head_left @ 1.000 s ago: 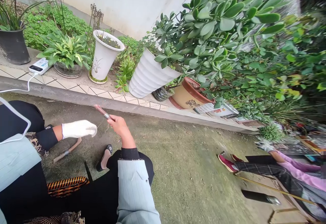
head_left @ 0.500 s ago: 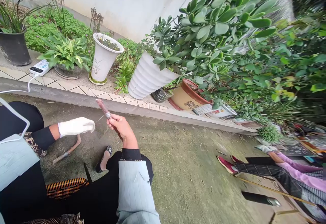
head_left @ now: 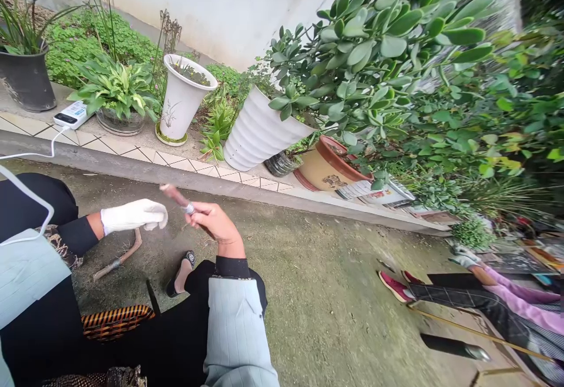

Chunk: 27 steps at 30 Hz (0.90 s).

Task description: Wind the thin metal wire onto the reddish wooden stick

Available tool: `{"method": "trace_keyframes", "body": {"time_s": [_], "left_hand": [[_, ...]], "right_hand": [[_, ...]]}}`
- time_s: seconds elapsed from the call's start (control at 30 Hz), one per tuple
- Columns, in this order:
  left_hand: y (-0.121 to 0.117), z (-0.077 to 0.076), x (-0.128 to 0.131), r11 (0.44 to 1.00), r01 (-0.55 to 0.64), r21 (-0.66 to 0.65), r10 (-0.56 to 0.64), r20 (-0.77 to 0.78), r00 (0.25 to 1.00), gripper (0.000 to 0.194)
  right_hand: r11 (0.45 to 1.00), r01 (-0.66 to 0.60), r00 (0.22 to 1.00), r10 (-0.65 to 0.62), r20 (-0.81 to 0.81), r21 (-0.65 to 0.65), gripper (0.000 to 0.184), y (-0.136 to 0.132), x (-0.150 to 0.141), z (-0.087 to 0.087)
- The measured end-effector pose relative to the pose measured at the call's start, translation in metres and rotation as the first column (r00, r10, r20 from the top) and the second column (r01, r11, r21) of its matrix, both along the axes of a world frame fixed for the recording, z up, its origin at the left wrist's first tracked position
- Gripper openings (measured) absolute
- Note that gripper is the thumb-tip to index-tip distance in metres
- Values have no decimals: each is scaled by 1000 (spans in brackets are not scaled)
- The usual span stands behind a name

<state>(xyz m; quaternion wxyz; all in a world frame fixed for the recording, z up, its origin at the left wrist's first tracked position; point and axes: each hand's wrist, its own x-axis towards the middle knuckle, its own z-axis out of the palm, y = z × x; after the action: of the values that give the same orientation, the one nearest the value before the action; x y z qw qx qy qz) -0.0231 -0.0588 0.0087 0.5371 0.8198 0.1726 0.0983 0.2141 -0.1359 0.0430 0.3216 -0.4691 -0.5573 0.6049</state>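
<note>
Both hands are apart, held in front of the knees above the ground; the bare right hand (head_left: 215,224) is closed around a short stick (head_left: 175,195), thumb and fingers wrapped about its lower part; the gloved left hand (head_left: 133,216) faces it with fingers curled, just beside but clear of the stick, and whether anything is pinched in it I cannot tell.

The stick is reddish brown and paler at its free end, a little blurred; a silvery wire binding (head_left: 189,208) circles it right by the fingertips of the right hand; it slants up and to the left out of the fist, towards the glove, over the ground (head_left: 304,281) and short of the tiled ledge (head_left: 176,164); below the left hand a bent branch (head_left: 123,258) lies on the ground, a band of wire round it too.

Against the frame half a second ago, the stick leans flatter and its free end sits lower; the right hand has shifted slightly to the right; the thin strand that then ran between the glove and the binding cannot be made out now; the gloved fingers have lifted a little; the bent branch lies where it lay.
</note>
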Motion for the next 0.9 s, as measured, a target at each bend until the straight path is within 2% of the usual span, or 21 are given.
{"method": "trace_keyframes", "body": {"time_s": [0.03,0.1,0.23,0.33,0.4,0.43,0.47,0.5,0.53,0.57,0.6,0.63,0.67,0.7,0.77,0.8,0.83,0.9], "left_hand": [[-1,-1,0,999,7,-49,-7,9,1000,38],[-2,-1,0,994,47,-96,-48,-7,999,36],[0,0,1,995,37,95,-27,-107,994,29],[2,1,2,961,21,274,31,-182,983,29],[2,1,1,939,49,340,25,-210,977,29],[1,1,1,937,72,342,3,-213,977,29],[0,1,1,943,89,322,-21,-207,978,28],[0,1,1,955,95,281,-41,-190,981,29],[-1,1,1,971,89,224,-54,-158,986,29],[0,0,1,985,74,154,-56,-118,991,29],[0,-1,1,996,46,79,-40,-69,997,31],[1,-2,0,1000,13,2,-13,-23,1000,33],[2,-3,0,998,-10,-67,11,13,1000,35],[2,-5,1,992,-16,-124,20,33,999,38],[0,-8,2,981,8,-193,-1,33,999,40],[-2,-8,3,978,40,-207,-36,23,999,39],[-4,-8,3,975,78,-208,-77,12,997,38],[-9,-3,5,974,132,-183,-134,2,991,36]], "right_hand": [[991,126,992,-127,-1,39,35,1,1,0],[967,250,965,-253,66,56,34,4,3,-2],[964,247,887,-265,378,96,31,10,4,-12],[968,198,726,-250,640,153,23,11,3,-16],[991,112,629,-127,767,73,20,11,-1,-16],[999,36,612,5,791,-34,18,10,-4,-15],[983,-66,622,177,762,-174,17,9,-7,-14],[933,-189,654,352,669,-307,18,8,-9,-12],[869,-311,698,484,528,-385,22,6,-10,-9],[831,-397,754,538,378,-390,27,4,-10,-5],[844,-419,825,508,248,-333,34,1,-9,-1],[902,-363,904,402,146,-234,40,-1,-7,2],[967,-226,970,235,66,-120,43,-3,-4,5],[998,-50,999,49,-9,-26,43,-4,-2,6],[965,255,961,-245,-124,65,40,-2,1,4],[934,349,931,-337,-141,77,38,1,2,1],[905,417,906,-407,-116,82,36,4,2,-3],[874,476,873,-483,72,95,32,11,3,-12]]}}
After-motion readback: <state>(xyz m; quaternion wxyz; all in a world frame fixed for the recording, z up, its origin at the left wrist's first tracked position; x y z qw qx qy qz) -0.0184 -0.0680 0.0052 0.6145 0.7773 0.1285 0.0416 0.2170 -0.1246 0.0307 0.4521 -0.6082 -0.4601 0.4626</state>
